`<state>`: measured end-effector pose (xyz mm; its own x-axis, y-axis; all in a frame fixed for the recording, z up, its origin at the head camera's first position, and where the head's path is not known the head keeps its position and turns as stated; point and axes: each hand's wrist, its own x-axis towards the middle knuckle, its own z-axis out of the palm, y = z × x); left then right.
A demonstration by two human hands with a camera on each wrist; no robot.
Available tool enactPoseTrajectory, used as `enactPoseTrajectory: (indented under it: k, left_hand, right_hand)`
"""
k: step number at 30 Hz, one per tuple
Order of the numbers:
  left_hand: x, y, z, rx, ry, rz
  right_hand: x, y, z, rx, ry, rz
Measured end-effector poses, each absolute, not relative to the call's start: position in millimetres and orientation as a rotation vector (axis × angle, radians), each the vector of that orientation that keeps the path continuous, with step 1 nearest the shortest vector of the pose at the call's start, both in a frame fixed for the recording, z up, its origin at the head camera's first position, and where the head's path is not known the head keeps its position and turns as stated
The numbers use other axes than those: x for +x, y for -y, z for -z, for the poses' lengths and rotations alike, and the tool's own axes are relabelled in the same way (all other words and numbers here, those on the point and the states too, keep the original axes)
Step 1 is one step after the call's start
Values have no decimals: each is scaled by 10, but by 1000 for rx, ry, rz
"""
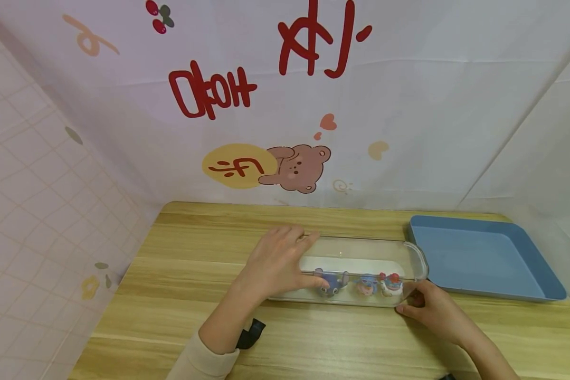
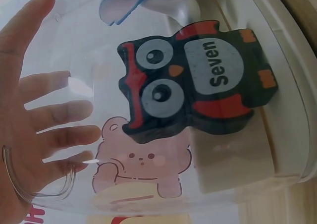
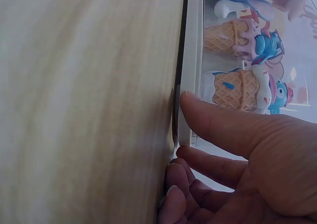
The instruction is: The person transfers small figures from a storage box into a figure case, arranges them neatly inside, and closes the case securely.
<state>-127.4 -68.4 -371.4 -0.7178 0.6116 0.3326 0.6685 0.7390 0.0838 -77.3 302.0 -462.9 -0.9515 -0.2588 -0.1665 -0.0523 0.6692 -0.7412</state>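
Note:
A long clear display case [image 1: 356,247] with a white base [image 3: 194,60] lies across the wooden table in the head view. Spread over its left end, my left hand [image 1: 277,264] grips the clear cover, thumb along the front and fingers toward the back. Its fingers show through the plastic in the left wrist view. At the right end, my right hand [image 1: 432,309] pinches the base's edge between thumb and fingertips. Inside stand a blue big-eared figure [image 1: 331,285], two ice-cream-cone figures [image 3: 237,40] and an owl block [image 2: 183,83] marked "Seven", which the left hand hides in the head view.
A blue tray [image 1: 484,258] lies at the right back of the table [image 1: 171,274], close to the case's right end. White printed cloth [image 1: 408,95] hangs behind and along both sides. A black strap [image 1: 252,333] shows by the left wrist.

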Motion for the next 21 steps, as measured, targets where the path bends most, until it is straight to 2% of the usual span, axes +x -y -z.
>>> enactPoseTrajectory:
  k: [21]
  left_hand:
    - [-1240, 709, 3769, -962, 2690, 308]
  right_hand:
    - [-780, -3032, 4610, -226, -2640, 1086]
